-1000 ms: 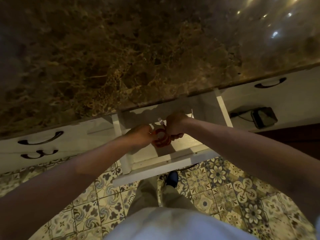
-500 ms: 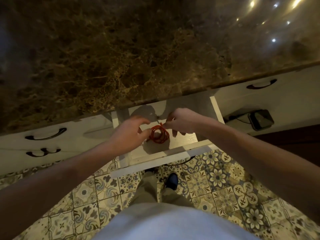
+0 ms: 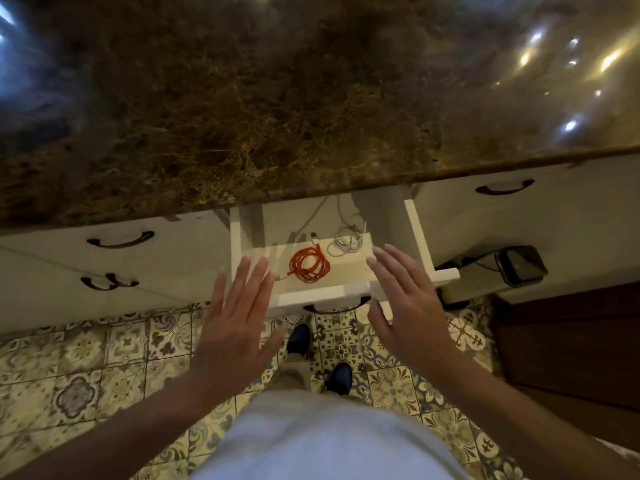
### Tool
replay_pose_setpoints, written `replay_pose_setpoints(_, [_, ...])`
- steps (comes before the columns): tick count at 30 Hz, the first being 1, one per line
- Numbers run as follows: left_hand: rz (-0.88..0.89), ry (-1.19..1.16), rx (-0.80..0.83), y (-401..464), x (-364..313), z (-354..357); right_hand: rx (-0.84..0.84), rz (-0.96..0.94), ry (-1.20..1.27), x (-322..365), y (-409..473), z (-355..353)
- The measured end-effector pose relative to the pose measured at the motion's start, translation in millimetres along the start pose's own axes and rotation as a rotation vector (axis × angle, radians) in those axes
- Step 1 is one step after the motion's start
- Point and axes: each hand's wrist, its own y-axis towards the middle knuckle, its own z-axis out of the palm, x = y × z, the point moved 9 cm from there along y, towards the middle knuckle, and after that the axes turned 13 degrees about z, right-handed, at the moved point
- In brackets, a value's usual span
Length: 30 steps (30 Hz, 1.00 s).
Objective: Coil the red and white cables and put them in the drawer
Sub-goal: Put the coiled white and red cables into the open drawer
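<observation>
Red coiled cable [image 3: 309, 264] flat on open white wooden drawer [image 3: 311, 295] floor, white coiled cable [image 3: 344, 244] just behind-right | left hand [image 3: 235, 317], right hand [image 3: 405, 306] spread, empty, flanking drawer front | likely next: push shut, front board runs left-right between palms

The bench [image 3: 277, 116] is dark brown stone veined with gold. The drawer [image 3: 313, 295] is white, with a dark curved handle [image 3: 336, 308]. Inside lie a red cable [image 3: 309, 264] and a white cable [image 3: 346, 244]. The floor [image 3: 104, 358] has cream tiles with grey-blue floral patterns. The shoes [image 3: 341, 377] are dark blue.
</observation>
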Motion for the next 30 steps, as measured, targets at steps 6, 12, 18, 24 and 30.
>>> replay_pose_setpoints(6, [-0.006, 0.041, 0.167, -39.4, -24.5, 50.8, 0.064, -0.071, -0.146, -37.7, -46.7, 39.9])
replay_pose_setpoints(12, [-0.023, 0.109, 0.167, -28.8, -14.7, 63.2, 0.072, -0.142, -0.184, -52.9, -35.8, 56.1])
replay_pose_setpoints(18, [-0.074, 0.122, 0.171, 1.1, 13.9, 68.6, 0.070, -0.109, -0.257, -52.4, 4.8, 68.3])
replay_pose_setpoints(24, [-0.064, 0.178, 0.185, 34.9, 52.0, 68.5, 0.087, -0.075, -0.306, -49.0, 53.7, 73.0])
replay_pose_setpoints(30, [-0.090, 0.227, 0.198, 59.1, 77.6, 73.7, 0.104, -0.006, -0.391, -50.1, 72.5, 81.1])
